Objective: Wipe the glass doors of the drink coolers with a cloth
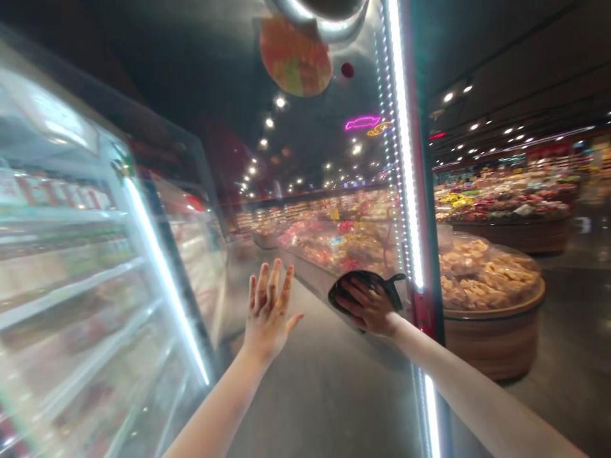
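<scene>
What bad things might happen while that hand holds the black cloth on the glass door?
1. The left hand lies bare and flat on the glass door, so it may leave fresh smears.
2. The right hand holds the dark cloth close to the door's lit edge; the cloth might slip, or fingers might bump that edge.
3. The door stands open, so the fridge shelves may warm up.

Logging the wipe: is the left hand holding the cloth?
No, the left hand is open and empty; the dark cloth sits under the right hand.
</scene>
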The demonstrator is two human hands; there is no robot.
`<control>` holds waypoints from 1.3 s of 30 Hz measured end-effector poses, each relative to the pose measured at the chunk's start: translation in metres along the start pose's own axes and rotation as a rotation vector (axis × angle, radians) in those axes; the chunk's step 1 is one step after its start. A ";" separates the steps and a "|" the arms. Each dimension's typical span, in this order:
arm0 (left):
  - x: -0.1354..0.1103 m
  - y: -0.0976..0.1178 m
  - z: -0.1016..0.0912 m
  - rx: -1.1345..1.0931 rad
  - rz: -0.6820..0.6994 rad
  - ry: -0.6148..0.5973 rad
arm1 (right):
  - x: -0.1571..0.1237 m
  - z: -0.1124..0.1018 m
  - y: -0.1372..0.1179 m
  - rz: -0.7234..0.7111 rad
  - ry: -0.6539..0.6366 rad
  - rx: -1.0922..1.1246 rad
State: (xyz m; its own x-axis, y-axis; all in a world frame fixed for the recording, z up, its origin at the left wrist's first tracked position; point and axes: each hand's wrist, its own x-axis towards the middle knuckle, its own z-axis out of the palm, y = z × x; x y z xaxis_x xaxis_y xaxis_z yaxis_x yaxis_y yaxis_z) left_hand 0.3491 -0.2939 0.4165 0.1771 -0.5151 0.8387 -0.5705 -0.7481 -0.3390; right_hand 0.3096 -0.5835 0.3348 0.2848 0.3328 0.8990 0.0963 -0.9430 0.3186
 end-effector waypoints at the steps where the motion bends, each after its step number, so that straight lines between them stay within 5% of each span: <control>1: -0.005 -0.002 -0.001 0.003 -0.008 -0.012 | -0.018 -0.002 0.003 -0.043 -0.054 0.030; 4: -0.023 -0.014 -0.007 0.014 -0.024 -0.045 | -0.028 -0.005 0.031 0.113 -0.076 0.011; 7: -0.041 -0.027 -0.012 0.030 -0.042 -0.061 | 0.023 0.001 0.046 0.447 0.118 -0.068; 10: -0.052 -0.034 -0.013 0.046 -0.075 -0.074 | 0.081 0.011 0.012 0.543 0.181 -0.082; 12: -0.056 -0.036 -0.011 0.051 -0.095 -0.082 | 0.093 0.018 -0.026 0.459 0.099 -0.060; 15: -0.064 -0.040 -0.007 0.057 -0.121 -0.094 | 0.057 0.029 -0.068 0.169 -0.111 0.028; 18: -0.079 -0.050 -0.006 0.076 -0.146 -0.124 | -0.007 0.039 -0.061 -0.178 -0.306 0.150; 21: -0.103 -0.069 -0.014 0.110 -0.157 -0.162 | -0.035 0.048 -0.026 -0.200 -0.319 0.154; 24: -0.129 -0.093 -0.028 0.154 -0.176 -0.192 | 0.006 0.054 -0.021 0.151 -0.133 0.057; 26: -0.143 -0.106 -0.038 0.182 -0.201 -0.210 | 0.055 0.057 -0.051 0.370 -0.011 0.034; 28: -0.156 -0.116 -0.045 0.205 -0.236 -0.230 | 0.096 0.059 -0.101 0.403 0.015 0.073; 30: -0.167 -0.122 -0.050 0.222 -0.270 -0.247 | 0.110 0.065 -0.156 0.282 -0.056 0.143; 33: -0.180 -0.128 -0.055 0.234 -0.311 -0.260 | 0.079 0.080 -0.210 -0.075 -0.254 0.282; 36: -0.195 -0.134 -0.065 0.259 -0.328 -0.279 | 0.025 0.096 -0.207 -0.402 -0.378 0.399; 39: -0.211 -0.143 -0.079 0.300 -0.340 -0.309 | 0.011 0.102 -0.168 -0.451 -0.371 0.402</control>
State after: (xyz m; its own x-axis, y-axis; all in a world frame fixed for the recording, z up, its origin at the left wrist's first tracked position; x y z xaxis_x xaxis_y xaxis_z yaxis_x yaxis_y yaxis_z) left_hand 0.3300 -0.0455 0.3214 0.5645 -0.2887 0.7733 -0.1945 -0.9570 -0.2154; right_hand 0.3941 -0.4219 0.2603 0.4334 0.7356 0.5206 0.6060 -0.6655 0.4358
